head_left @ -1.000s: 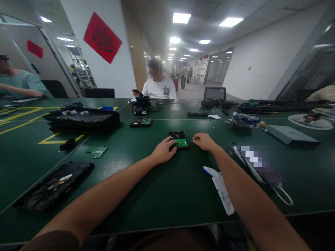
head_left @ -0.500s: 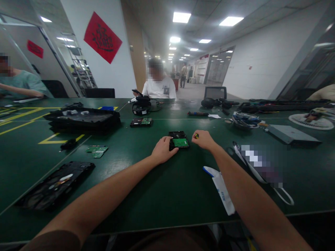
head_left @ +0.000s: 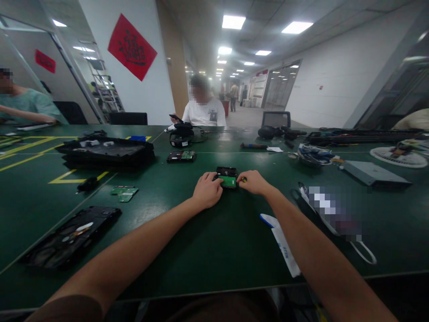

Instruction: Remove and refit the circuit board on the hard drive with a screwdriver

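Observation:
In front of me on the green table lies a small black hard drive (head_left: pixel 227 171) with a green circuit board (head_left: pixel 229 181) on its upper side. Fingers of my left hand (head_left: pixel 207 191) grip its left edge. My right hand (head_left: pixel 256 183) is closed on a small yellow-and-black tool (head_left: pixel 244 180), mostly hidden by the fingers. Its fingertips are at the drive's right edge. Whether the tool's tip touches the drive, I cannot tell. Another hard drive (head_left: pixel 181 156) with a green and black top lies farther back, left of my hands.
Left stand stacked black trays (head_left: pixel 107 152), a loose green circuit board (head_left: pixel 124 193) and a black plastic housing (head_left: pixel 72 239). Right are a white-and-blue packet (head_left: pixel 284 248), a strapped pouch (head_left: pixel 330 208), a grey metal box (head_left: pixel 375 172) and a cable bundle (head_left: pixel 314 154). A person (head_left: pixel 204 112) sits opposite.
My right hand has moved left, bringing its fingers to the drive's right edge. The left hand and the drive have shifted slightly to the left.

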Demonstrator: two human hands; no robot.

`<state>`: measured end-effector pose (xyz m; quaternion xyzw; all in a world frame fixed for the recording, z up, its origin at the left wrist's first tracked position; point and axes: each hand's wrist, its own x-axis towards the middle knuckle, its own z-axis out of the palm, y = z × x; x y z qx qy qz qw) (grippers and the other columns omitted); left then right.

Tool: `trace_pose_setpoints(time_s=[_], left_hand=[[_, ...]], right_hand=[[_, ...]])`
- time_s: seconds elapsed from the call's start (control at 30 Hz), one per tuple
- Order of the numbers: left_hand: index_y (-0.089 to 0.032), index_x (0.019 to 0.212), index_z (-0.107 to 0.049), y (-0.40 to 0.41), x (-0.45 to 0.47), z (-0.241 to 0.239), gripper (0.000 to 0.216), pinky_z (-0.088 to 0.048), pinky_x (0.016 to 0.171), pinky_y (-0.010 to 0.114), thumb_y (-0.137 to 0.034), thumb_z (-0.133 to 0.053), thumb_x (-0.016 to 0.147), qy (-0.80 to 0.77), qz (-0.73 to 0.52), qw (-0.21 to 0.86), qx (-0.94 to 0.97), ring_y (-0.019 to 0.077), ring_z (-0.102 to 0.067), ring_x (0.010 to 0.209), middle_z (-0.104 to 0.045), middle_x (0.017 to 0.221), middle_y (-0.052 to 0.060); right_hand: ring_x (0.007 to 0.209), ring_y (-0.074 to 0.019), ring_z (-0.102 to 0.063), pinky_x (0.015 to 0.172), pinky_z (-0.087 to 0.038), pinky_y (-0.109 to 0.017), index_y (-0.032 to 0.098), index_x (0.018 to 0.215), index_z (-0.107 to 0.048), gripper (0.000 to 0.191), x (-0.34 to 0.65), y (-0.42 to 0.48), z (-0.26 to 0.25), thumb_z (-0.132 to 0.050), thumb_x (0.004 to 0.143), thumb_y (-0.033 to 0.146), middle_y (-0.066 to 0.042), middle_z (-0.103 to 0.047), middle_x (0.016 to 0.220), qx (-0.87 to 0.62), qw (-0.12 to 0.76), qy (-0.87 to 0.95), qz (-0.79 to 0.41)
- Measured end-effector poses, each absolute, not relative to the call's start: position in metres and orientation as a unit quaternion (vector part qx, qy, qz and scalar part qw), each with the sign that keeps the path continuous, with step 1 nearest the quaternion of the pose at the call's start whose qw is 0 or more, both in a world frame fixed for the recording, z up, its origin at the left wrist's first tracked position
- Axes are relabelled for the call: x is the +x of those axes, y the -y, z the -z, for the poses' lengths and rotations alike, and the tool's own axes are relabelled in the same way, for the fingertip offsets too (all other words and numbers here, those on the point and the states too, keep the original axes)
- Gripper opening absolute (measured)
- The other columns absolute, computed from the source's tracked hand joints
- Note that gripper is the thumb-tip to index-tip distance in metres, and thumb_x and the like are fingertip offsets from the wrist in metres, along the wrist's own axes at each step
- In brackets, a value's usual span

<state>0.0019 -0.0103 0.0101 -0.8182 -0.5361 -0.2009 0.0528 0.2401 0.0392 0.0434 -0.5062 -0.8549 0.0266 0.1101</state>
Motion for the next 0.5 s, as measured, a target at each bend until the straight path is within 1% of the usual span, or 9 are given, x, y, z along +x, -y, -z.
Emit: trace_pose_setpoints(time_s=[0.07,0.13,0.17,0.23,0.27,0.33,0.4,0.5], left_hand=[[-0.021,0.118,-0.074,0.014,0.01,-0.017,0.039,-0.043,0.111,0.049,-0.043,-0.046,0.102,0.538,0.189,0.069,-0.819,0.033,-0.049,0.131,-0.062,0.134,0.014],[-0.017,0.111,-0.074,0.015,0.024,-0.023,0.056,-0.042,0.108,0.051,-0.063,-0.044,0.099,0.548,0.175,0.077,-0.814,0.0368,-0.05,0.127,-0.064,0.125,0.018],[-0.015,0.11,-0.073,0.014,0.032,-0.025,0.065,-0.042,0.107,0.052,-0.072,-0.045,0.095,0.561,0.17,0.078,-0.806,0.0388,-0.05,0.125,-0.064,0.123,0.02],[-0.013,0.115,-0.069,0.012,0.046,-0.026,0.076,-0.043,0.103,0.052,-0.081,-0.05,0.087,0.586,0.153,0.069,-0.793,0.0404,-0.051,0.122,-0.063,0.121,0.022],[-0.013,0.117,-0.067,0.011,0.052,-0.026,0.078,-0.043,0.102,0.052,-0.082,-0.052,0.085,0.601,0.155,0.07,-0.781,0.0408,-0.05,0.122,-0.062,0.123,0.023],[-0.013,0.121,-0.063,0.008,0.057,-0.024,0.076,-0.043,0.101,0.051,-0.079,-0.057,0.085,0.616,0.164,0.065,-0.768,0.0402,-0.051,0.121,-0.061,0.124,0.023],[-0.012,0.12,-0.062,0.006,0.055,-0.022,0.07,-0.043,0.1,0.051,-0.074,-0.059,0.086,0.611,0.171,0.06,-0.771,0.0401,-0.052,0.12,-0.061,0.122,0.023],[-0.011,0.118,-0.062,0.004,0.044,-0.018,0.064,-0.042,0.101,0.054,-0.067,-0.06,0.087,0.6,0.177,0.047,-0.779,0.0426,-0.052,0.121,-0.061,0.123,0.025]], right_hand=[[0.098,-0.0198,-0.071,0.092,-0.048,-0.026,0.022,0.099,-0.08,0.019,0.243,-0.042,-0.041,-0.064,0.088,0.021,-0.002,-0.08,0.104,-0.515,0.118,0.849,-0.017],[0.099,-0.0208,-0.071,0.093,-0.048,-0.027,0.021,0.098,-0.079,0.017,0.248,-0.046,-0.038,-0.065,0.089,0.021,-0.004,-0.079,0.105,-0.525,0.12,0.843,-0.008],[0.099,-0.0211,-0.071,0.091,-0.048,-0.027,0.021,0.097,-0.078,0.015,0.251,-0.047,-0.037,-0.065,0.09,0.022,-0.005,-0.079,0.104,-0.53,0.119,0.84,-0.005],[0.098,-0.0207,-0.07,0.089,-0.049,-0.027,0.021,0.098,-0.077,0.013,0.254,-0.049,-0.033,-0.065,0.091,0.022,-0.006,-0.078,0.104,-0.539,0.119,0.834,0.0],[0.1,-0.0204,-0.07,0.09,-0.049,-0.027,0.021,0.098,-0.076,0.013,0.255,-0.05,-0.031,-0.065,0.092,0.023,-0.006,-0.077,0.105,-0.542,0.119,0.832,0.003],[0.102,-0.0202,-0.069,0.091,-0.048,-0.027,0.022,0.098,-0.075,0.011,0.254,-0.051,-0.028,-0.066,0.093,0.025,-0.006,-0.076,0.106,-0.544,0.119,0.831,0.007],[0.102,-0.0205,-0.068,0.092,-0.048,-0.028,0.023,0.098,-0.075,0.01,0.252,-0.051,-0.025,-0.067,0.094,0.028,-0.007,-0.074,0.107,-0.545,0.119,0.83,0.009],[0.101,-0.0204,-0.067,0.092,-0.048,-0.029,0.023,0.099,-0.074,0.011,0.25,-0.051,-0.023,-0.067,0.094,0.03,-0.007,-0.072,0.107,-0.548,0.12,0.828,0.007]])
